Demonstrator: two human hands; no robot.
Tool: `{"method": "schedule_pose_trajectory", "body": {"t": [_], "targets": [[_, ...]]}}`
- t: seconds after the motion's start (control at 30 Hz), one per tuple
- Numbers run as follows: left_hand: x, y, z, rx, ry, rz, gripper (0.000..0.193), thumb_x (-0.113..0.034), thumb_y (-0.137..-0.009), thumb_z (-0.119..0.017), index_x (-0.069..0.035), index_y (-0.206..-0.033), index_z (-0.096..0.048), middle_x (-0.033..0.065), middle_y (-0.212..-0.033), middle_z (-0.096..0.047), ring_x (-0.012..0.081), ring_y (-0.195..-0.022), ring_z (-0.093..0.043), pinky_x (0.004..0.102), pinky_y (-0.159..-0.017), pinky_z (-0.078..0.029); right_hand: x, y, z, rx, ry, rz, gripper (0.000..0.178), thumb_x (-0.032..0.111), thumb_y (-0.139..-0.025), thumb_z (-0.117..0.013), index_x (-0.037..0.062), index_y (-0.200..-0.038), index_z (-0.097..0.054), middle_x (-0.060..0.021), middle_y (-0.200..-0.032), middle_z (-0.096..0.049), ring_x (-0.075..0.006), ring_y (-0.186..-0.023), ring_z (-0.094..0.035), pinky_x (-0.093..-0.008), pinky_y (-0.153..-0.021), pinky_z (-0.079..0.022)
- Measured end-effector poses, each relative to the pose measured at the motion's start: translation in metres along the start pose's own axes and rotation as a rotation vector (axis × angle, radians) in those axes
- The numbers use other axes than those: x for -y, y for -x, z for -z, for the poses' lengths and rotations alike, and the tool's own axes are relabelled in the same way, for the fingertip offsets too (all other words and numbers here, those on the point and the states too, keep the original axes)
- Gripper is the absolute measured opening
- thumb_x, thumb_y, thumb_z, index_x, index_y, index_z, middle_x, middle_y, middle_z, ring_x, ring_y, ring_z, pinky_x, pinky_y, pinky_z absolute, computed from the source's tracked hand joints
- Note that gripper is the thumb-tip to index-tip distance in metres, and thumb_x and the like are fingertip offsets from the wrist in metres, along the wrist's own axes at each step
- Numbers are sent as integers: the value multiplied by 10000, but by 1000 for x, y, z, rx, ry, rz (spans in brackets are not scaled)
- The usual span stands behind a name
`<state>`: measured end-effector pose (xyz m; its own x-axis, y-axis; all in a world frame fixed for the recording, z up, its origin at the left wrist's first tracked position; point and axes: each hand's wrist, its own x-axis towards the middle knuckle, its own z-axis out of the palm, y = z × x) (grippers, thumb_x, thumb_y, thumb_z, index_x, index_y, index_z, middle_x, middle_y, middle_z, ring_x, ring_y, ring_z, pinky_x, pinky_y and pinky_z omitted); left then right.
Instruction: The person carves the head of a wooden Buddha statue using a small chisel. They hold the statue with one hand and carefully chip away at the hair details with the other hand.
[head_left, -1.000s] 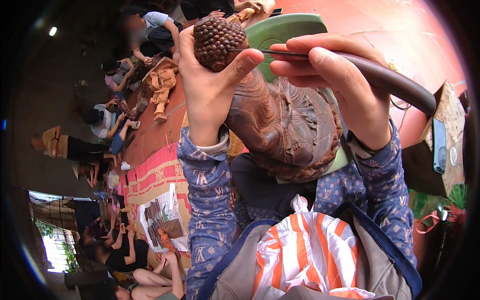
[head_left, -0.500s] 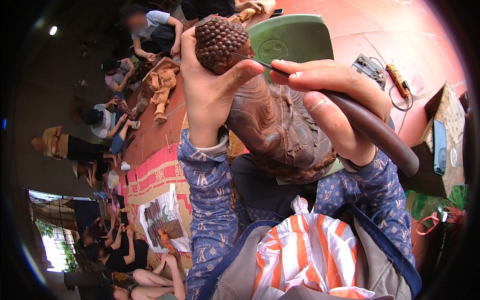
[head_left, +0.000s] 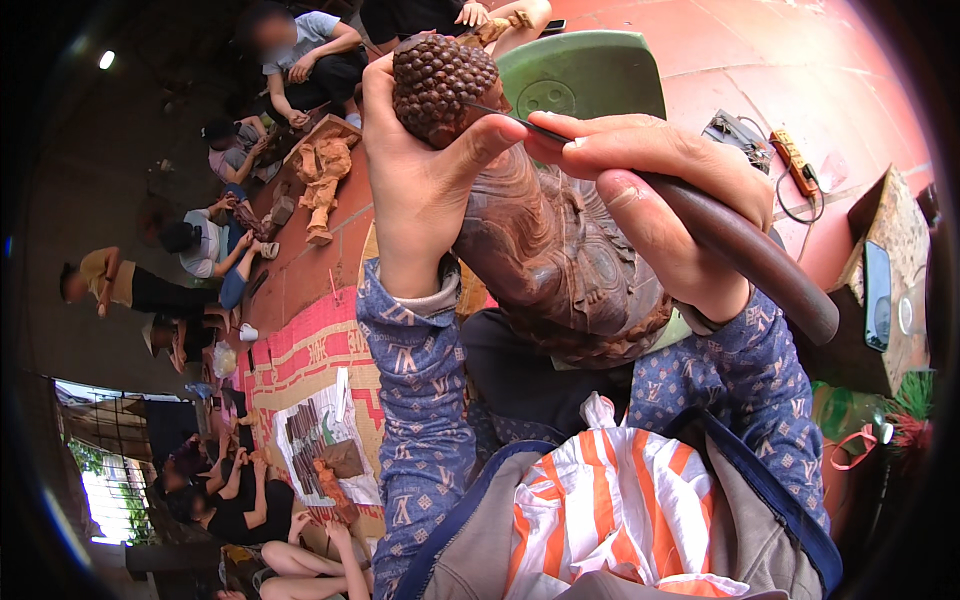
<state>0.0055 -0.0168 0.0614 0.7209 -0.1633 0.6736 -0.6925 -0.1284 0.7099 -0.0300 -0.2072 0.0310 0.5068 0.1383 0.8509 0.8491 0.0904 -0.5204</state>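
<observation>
A dark brown carved wooden Buddha statue leans in front of me, its head covered in rounded curls. My left hand is wrapped round the back of that head and neck. Between the fingers of my right hand lies a carving tool with a thick, curved dark wooden handle. Its thin metal shaft passes beside my left thumb, and the tip meets the side of the statue's head by the lowest curls. The statue's base is near my lap.
Behind the statue stands a green plastic chair. To the right are a power strip with a cord and a wooden block bearing a phone. At left, another carved figure, a mat with several tools on paper, and several seated people.
My right hand and the carving tool have shifted slightly left, the fingers nearer my left thumb. My left hand and the statue are almost unmoved. People in the background changed posture a little.
</observation>
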Motion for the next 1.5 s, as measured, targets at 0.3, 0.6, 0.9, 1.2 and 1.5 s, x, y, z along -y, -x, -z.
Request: {"method": "schedule_pose_trajectory", "body": {"t": [0.3, 0.6, 0.9, 1.2, 1.5], "targets": [[-1, -1, -1, -19, -84, 4, 664, -297, -667, -865, -26, -1101, -442, 13, -903, -584, 81, -818, -574, 220, -740, -489, -2, -7, 4, -24, -232, -218, 224, 80, -899, -520, -81, -1020, -617, -255, -1052, -650, -313, -980, -660, -381, -882, -530], [-4, -1, -2, -29, -117, 2, 637, -200, -658, -881, -25, -1090, -447, 21, -914, -585, 80, -796, -580, 222, -709, -497, -22, -17, 25, 37, -632, -491, 326, 233, -952, -436, -36, -1048, -593, -248, -1060, -650, -309, -971, -669, -380, -867, -541], [0, 1, 3, 10, 43, 43, 602, -165, -674, -869, -36, -1087, -450, 29, -949, -587, 86, -848, -581, 229, -761, -492, 5, -5, 6, 9, -128, -130, 219, 40, -848, -512, -100, -974, -624, -267, -1048, -643, -312, -962, -662, -385, -886, -526], [3, 1, 2, 20, 91, 58, 640, -219, -680, -868, -33, -1119, -441, 43, -973, -594, 103, -880, -586, 242, -797, -487, 11, 0, -7, -81, 64, 50, 164, 37, -842, -587, -67, -955, -645, -238, -1010, -673, -259, -895, -673, -325, -821, -521], [-2, 2, 0, -7, -15, 34, 683, -352, -701, -844, -24, -1134, -430, 50, -970, -602, 113, -894, -588, 255, -812, -487, 23, -16, -6, -71, 169, 35, 111, -6, -814, -611, -44, -899, -671, -190, -929, -696, -215, -782, -683, -288, -724, -535]]}}
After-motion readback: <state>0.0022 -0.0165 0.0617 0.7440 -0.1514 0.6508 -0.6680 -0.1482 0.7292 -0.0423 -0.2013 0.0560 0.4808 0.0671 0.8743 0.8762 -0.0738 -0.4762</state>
